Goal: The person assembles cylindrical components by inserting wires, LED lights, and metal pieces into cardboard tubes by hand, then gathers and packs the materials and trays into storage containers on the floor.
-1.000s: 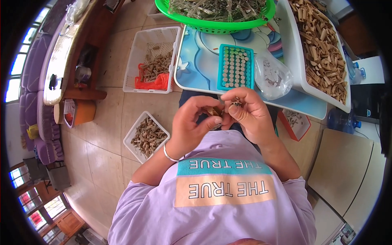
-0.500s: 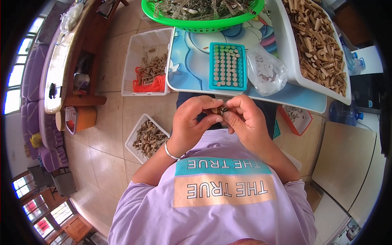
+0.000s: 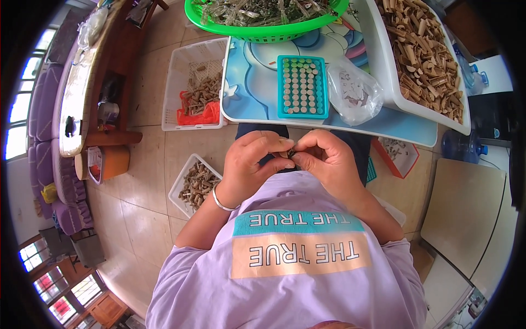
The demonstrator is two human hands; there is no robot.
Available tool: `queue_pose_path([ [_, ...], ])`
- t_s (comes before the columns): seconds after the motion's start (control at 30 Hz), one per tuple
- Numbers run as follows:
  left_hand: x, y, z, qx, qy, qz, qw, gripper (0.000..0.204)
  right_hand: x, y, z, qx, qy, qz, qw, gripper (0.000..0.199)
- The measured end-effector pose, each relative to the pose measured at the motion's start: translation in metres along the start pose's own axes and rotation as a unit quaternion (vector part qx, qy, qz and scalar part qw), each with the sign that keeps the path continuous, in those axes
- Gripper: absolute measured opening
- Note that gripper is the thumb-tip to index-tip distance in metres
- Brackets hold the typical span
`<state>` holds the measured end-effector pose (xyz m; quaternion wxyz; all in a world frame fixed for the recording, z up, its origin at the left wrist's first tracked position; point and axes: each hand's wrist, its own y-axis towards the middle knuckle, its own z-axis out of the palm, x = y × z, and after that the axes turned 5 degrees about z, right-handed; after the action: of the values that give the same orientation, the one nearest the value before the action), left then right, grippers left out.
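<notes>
Hands (image 3: 289,159) over tiled floor (image 3: 148,164), perhaps pinching a small part (image 3: 292,153).

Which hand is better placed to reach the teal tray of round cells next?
Probably the right hand: it sits almost directly below the teal tray, while the left hand lies further left. Both hands pinch a small dark part, so either must let go first.

green basket (image 3: 263,34), teal tray w/ cells (image 3: 302,86), clear bag (image 3: 355,93)
</notes>
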<state>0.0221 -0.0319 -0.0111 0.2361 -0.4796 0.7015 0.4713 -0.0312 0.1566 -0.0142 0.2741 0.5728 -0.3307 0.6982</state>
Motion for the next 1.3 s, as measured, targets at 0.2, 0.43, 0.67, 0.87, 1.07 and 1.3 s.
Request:
queue_pose_path([
  [0.2,0.002,0.0,0.003,-0.017,0.006,0.01,1.0,0.034,0.003,0.0,0.005,-0.033,0.01,-0.019,0.999,0.013],
  [0.43,0.006,-0.008,0.012,-0.068,-0.064,-0.043,0.995,0.037,-0.007,0.001,0.01,-0.067,-0.024,-0.101,0.992,0.014],
  [0.67,0.002,-0.005,0.006,-0.042,-0.035,-0.03,0.998,0.036,-0.01,-0.003,0.013,-0.059,0.071,-0.029,0.995,0.011],
  [0.87,0.008,-0.002,-0.003,0.008,0.024,0.035,0.999,0.036,-0.001,-0.005,0.011,-0.03,0.068,0.03,0.997,0.007],
  [1.07,0.01,-0.005,-0.009,0.035,-0.022,-0.007,0.999,0.034,0.007,-0.002,0.004,-0.014,-0.188,-0.101,0.977,0.017],
  [1.3,0.015,-0.017,0.004,-0.066,-0.34,-0.15,0.926,0.031,0.0,0.002,0.01,-0.05,-0.226,-0.164,0.959,0.033],
])
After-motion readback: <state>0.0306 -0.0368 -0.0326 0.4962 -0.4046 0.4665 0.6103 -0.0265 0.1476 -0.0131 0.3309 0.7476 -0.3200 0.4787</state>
